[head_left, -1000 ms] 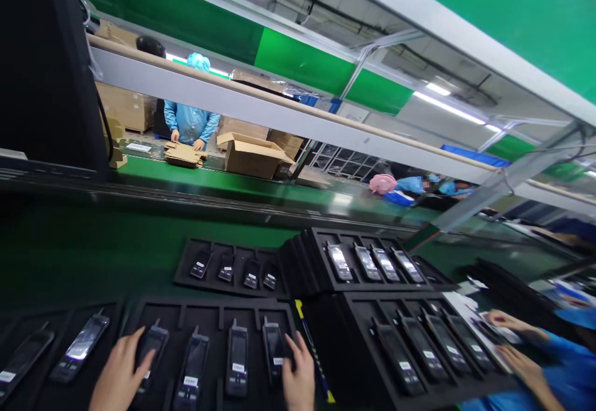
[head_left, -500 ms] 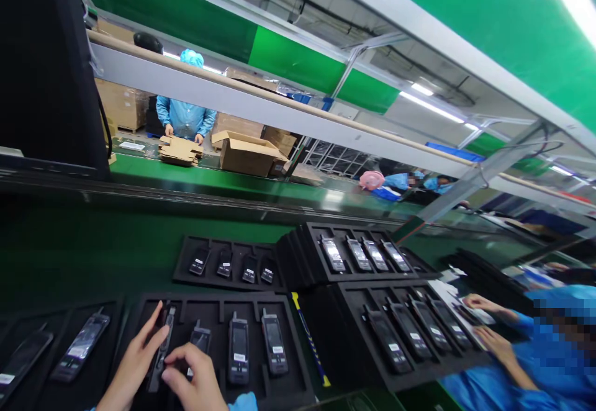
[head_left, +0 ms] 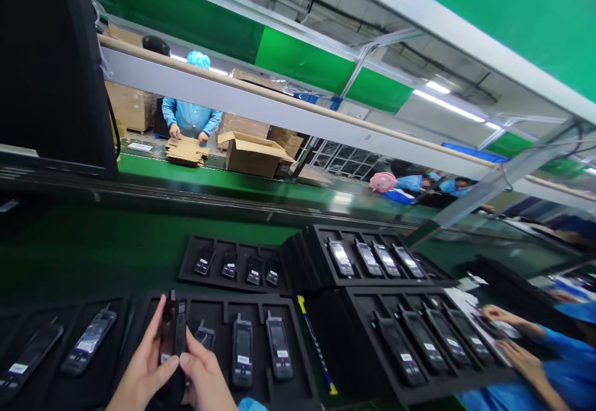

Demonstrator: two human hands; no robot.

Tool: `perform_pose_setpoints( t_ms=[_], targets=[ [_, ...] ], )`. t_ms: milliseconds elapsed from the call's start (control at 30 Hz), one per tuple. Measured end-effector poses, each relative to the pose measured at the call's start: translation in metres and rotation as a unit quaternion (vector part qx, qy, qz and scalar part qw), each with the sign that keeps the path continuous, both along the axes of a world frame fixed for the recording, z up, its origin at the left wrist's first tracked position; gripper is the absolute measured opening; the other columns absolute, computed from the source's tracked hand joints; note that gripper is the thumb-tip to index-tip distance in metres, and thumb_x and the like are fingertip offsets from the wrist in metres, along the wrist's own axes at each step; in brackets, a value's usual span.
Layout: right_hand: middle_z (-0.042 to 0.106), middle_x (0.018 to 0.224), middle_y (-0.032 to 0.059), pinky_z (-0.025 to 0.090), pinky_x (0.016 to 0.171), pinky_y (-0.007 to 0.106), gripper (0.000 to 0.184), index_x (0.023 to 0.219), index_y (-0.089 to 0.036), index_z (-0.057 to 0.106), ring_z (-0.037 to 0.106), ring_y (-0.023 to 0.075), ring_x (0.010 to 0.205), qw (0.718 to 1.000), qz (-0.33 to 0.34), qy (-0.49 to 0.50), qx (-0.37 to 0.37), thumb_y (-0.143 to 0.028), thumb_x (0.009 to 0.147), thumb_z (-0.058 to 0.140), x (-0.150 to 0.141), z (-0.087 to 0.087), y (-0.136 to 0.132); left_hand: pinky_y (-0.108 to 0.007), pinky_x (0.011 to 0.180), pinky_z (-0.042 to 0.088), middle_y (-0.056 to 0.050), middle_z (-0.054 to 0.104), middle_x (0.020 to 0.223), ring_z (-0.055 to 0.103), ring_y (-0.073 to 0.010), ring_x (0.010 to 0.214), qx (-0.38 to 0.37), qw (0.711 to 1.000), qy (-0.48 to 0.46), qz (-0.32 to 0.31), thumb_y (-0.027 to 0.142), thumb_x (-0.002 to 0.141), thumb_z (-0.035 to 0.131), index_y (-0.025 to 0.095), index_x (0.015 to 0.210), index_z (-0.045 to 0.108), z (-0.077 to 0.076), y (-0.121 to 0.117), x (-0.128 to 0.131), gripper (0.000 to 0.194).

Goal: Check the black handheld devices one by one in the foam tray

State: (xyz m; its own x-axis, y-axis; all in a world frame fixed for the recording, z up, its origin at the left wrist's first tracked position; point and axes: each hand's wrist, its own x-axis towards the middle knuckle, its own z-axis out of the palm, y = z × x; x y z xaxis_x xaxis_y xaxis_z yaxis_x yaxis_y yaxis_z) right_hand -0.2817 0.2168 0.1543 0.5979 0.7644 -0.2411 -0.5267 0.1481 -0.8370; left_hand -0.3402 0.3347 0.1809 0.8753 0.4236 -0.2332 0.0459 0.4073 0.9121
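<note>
Bright overhead strip lights glare on screens; wide-angle edges bend, foreground dim and soft.

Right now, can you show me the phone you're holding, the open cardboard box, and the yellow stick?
phone (head_left: 174, 330), head view, on its dark side edge.
open cardboard box (head_left: 249, 159), head view, on its front wall.
yellow stick (head_left: 316, 349), head view, mid-length.

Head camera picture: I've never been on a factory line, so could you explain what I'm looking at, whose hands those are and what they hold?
The camera sits on a worker's head, looking forward and down. At the bottom, that person's left hand and right hand together hold one black handset upright above a black foam tray. The tray's other slots hold similar handsets. More filled trays lie on the green conveyor belt. At lower right, a co-worker's hands in blue sleeves work alongside. Cardboard boxes stand behind.
</note>
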Motion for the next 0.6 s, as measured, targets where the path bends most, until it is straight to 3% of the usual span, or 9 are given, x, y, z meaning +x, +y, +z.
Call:
perform_pose_setpoints(
  t_ms=[100, 167, 233, 300, 400, 500, 600],
  targets=[
    [0.070, 0.097, 0.0011, 0.049, 0.061, 0.026, 0.095, 0.144, -0.028, 0.053, 0.060, 0.0154, 0.065, 0.999, 0.017, 0.012, 0.040, -0.065, 0.063, 0.084, 0.000, -0.005, -0.005, -0.044, 0.120, 0.036, -0.016, 0.044, 0.152, 0.043, -0.0353, 0.141, -0.013, 0.999, -0.038, 0.012, 0.066, 0.054, 0.086, 0.020, 0.159, 0.006, -0.004, -0.001, 0.000, 0.140],
    [0.070, 0.095, -0.0008, 0.047, 0.062, 0.025, 0.097, 0.145, -0.031, 0.052, 0.054, 0.0119, 0.060, 0.999, 0.016, -0.030, 0.033, -0.065, 0.061, 0.087, -0.001, -0.006, -0.007, -0.044, 0.117, 0.040, -0.016, 0.050, 0.147, 0.044, -0.0372, 0.139, -0.010, 0.999, -0.043, 0.011, 0.069, 0.053, 0.085, 0.022, 0.159, 0.009, -0.009, 0.000, 0.000, 0.138],
    [0.070, 0.095, -0.0006, 0.051, 0.069, 0.030, 0.101, 0.147, -0.030, 0.048, 0.054, 0.0127, 0.061, 0.997, 0.014, -0.072, 0.023, -0.068, 0.062, 0.087, -0.001, -0.003, -0.008, -0.040, 0.113, 0.045, -0.013, 0.046, 0.152, 0.040, -0.0363, 0.143, -0.005, 0.999, -0.048, 0.011, 0.070, 0.055, 0.083, 0.024, 0.157, 0.016, -0.015, 0.002, 0.000, 0.130],
    [0.069, 0.110, 0.0015, 0.051, 0.089, 0.039, 0.098, 0.148, -0.030, 0.047, 0.063, 0.0183, 0.080, 0.995, 0.019, -0.092, 0.034, -0.068, 0.067, 0.085, -0.002, 0.004, -0.007, -0.035, 0.109, 0.048, -0.011, 0.040, 0.157, 0.037, -0.0345, 0.144, -0.001, 0.998, -0.062, 0.008, 0.069, 0.058, 0.081, 0.026, 0.155, 0.021, -0.021, 0.004, 0.000, 0.122],
    [0.057, 0.137, 0.0026, 0.033, 0.114, 0.045, 0.089, 0.148, -0.029, 0.048, 0.054, 0.0280, 0.123, 0.991, 0.013, -0.122, 0.059, -0.066, 0.074, 0.082, -0.003, 0.010, -0.006, -0.035, 0.105, 0.051, -0.014, 0.044, 0.152, 0.045, -0.0351, 0.138, 0.013, 0.998, -0.068, -0.014, 0.065, 0.061, 0.081, 0.025, 0.154, 0.018, -0.028, 0.009, 0.001, 0.120],
    [0.059, 0.132, 0.0074, 0.034, 0.112, 0.050, 0.089, 0.148, -0.026, 0.049, 0.052, 0.0325, 0.124, 0.984, -0.010, -0.173, 0.052, -0.072, 0.076, 0.076, -0.003, 0.006, -0.004, -0.038, 0.102, 0.053, -0.020, 0.043, 0.149, 0.052, -0.0375, 0.131, 0.032, 0.997, -0.052, -0.055, 0.061, 0.058, 0.084, 0.021, 0.154, 0.008, -0.029, 0.011, 0.001, 0.129],
    [0.059, 0.117, 0.0102, 0.043, 0.103, 0.047, 0.089, 0.145, -0.025, 0.054, 0.057, 0.0312, 0.110, 0.978, -0.021, -0.204, 0.037, -0.076, 0.074, 0.074, -0.003, 0.000, -0.003, -0.040, 0.103, 0.053, -0.018, 0.044, 0.147, 0.056, -0.0379, 0.125, 0.021, 0.999, -0.043, -0.024, 0.064, 0.057, 0.084, 0.026, 0.154, 0.012, -0.023, 0.007, 0.000, 0.126]
  ],
)
